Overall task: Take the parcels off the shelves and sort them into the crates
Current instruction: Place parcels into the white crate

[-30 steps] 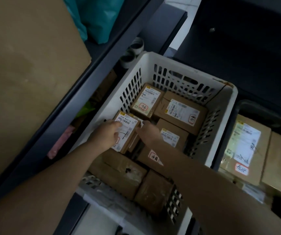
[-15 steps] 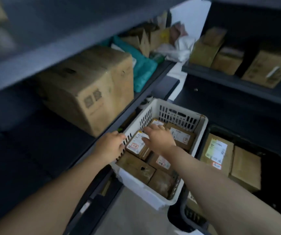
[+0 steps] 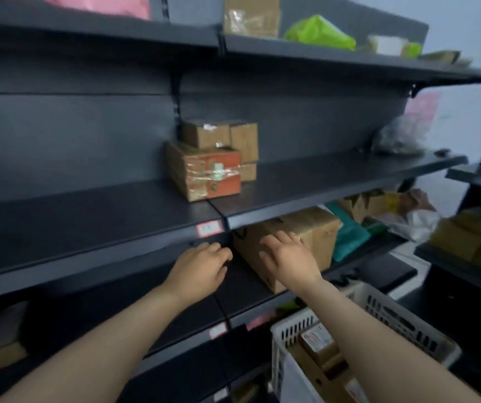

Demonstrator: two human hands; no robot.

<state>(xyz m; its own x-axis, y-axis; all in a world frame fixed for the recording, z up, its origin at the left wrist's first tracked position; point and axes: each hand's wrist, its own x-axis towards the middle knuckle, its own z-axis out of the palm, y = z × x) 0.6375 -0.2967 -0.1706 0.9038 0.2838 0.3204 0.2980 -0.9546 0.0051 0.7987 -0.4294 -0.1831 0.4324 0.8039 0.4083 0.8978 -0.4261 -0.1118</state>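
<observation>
A large brown cardboard box (image 3: 317, 228) stands on the dark lower shelf (image 3: 242, 283). My right hand (image 3: 288, 254) is in front of its near face with the fingers spread, at or just off the cardboard. My left hand (image 3: 201, 266) hovers to the left of the box with loosely curled fingers and holds nothing. Below at the right stands the white slotted crate (image 3: 390, 312) with several labelled brown parcels (image 3: 317, 341) in it; my right forearm crosses over it.
On the shelf above sits a taped orange-brown parcel (image 3: 207, 173) with small brown boxes (image 3: 224, 135) behind it. A teal bag (image 3: 349, 237) lies right of the large box. The top shelf holds a green bag (image 3: 320, 33). Another rack with boxes (image 3: 466, 234) stands at right.
Both hands have left the white crate and risen to the lower shelf, level with the large box. The view has swung up from the crate to the shelves.
</observation>
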